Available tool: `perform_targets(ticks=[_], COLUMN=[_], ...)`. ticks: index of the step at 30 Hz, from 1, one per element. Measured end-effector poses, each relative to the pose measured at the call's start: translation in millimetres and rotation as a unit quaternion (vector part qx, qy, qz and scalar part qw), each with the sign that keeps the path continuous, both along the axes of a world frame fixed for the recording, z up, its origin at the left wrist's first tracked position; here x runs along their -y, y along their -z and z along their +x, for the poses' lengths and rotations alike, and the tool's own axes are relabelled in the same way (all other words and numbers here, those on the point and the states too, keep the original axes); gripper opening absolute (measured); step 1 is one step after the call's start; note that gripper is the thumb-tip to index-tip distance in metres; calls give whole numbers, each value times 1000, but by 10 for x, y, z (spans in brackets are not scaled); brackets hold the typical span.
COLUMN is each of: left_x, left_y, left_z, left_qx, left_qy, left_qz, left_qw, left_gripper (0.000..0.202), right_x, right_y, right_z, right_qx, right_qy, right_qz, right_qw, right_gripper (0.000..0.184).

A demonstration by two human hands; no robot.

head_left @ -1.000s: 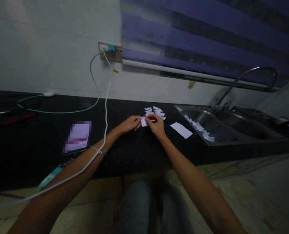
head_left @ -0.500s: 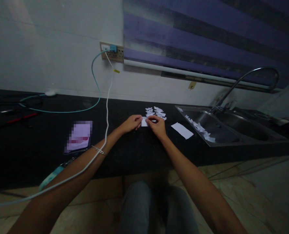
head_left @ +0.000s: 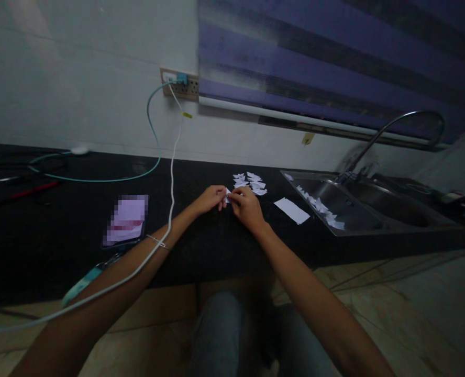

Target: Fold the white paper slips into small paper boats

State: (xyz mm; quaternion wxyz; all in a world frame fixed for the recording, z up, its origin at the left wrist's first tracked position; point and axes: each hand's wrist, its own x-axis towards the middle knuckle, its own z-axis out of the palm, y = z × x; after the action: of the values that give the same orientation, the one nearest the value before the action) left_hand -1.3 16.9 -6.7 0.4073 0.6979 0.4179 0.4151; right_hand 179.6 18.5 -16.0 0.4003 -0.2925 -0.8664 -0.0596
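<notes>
Both my hands meet over the black counter point(head_left: 201, 246). My left hand point(head_left: 211, 199) and my right hand point(head_left: 246, 207) pinch a small piece of white paper point(head_left: 228, 196) between their fingertips; most of it is hidden by the fingers. Just beyond them lies a cluster of several small folded white paper pieces point(head_left: 250, 182). A flat white paper strip point(head_left: 292, 210) lies to the right of my right hand.
A phone point(head_left: 126, 219) with a lit screen and a teal lanyard lies at the left. White and teal cables point(head_left: 172, 157) run from a wall socket point(head_left: 179, 85) across the counter. A steel sink point(head_left: 358, 207) with paper scraps and a tap stands at the right.
My right hand has slid left toward my left hand, and the paper between them now shows much smaller, mostly covered by the fingers.
</notes>
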Motion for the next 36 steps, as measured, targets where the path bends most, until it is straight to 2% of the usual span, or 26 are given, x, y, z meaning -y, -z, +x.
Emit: perform_targets(ticks=[4,7,10,15,19,23,27,33,36], left_x=[-61,-75,-48,13,-14,-49,-19,28,26], left_y=[27,40,34,27,75,112,95,66,53], left_z=[-45,-62,-52,-33,-42,-40,-38,-35,-20], left_qx=[35,38,2,-80,-125,-182,-221,-260,-238], left_qy=[44,58,38,-19,-49,-59,-41,-77,-82], left_qz=[-32,-25,-3,56,100,168,199,201,192], left_qw=[998,997,999,995,986,967,954,941,949], left_gripper=[28,35,39,30,30,29,24,26,29], right_x=[25,22,11,25,22,-61,-130,-120,-107], right_y=[-14,-12,-1,2,-19,-23,-4,0,-3], right_z=[-1,5,9,-15,-48,-64,-75,-82,-75], right_qx=[16,18,16,-6,-92,-230,-222,-233,-236], right_qy=[7,5,1,-27,-57,-43,-82,-78,-64], right_qz=[-5,-18,-22,-35,-103,-216,-335,-371,-369], right_qw=[1000,1000,1000,999,989,948,912,896,896], right_gripper=[23,24,24,24,18,25,37,46,47])
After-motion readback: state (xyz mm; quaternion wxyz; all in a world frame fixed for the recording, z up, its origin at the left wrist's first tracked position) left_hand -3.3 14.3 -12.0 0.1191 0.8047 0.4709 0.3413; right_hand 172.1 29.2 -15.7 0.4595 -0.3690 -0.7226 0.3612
